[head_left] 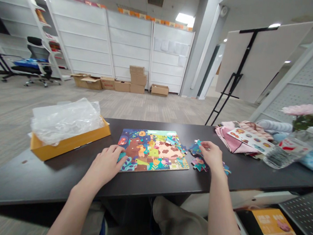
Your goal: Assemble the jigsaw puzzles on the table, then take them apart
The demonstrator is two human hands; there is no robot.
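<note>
A colourful jigsaw puzzle (149, 151) with cartoon animals lies flat on the dark table. My left hand (108, 163) rests on its left edge, fingers stretched out and thumb apart. To the right of the puzzle, my right hand (212, 155) pinches a blue-green puzzle piece (196, 147) between thumb and fingertips. Loose puzzle pieces (199, 164) lie below that hand, and part of another piece (226, 169) shows beyond the wrist. A few pieces sit at the board's upper right, overlapping the picture; whether they are fitted I cannot tell.
A yellow box (74, 145) holding clear plastic wrapping (65, 119) stands at the table's left. Right of my hands are folded cloths (226, 138), a sticker sheet (250, 139) and a clear vase (285, 152) tipped with pink flowers. Below right is a crayon box (280, 230).
</note>
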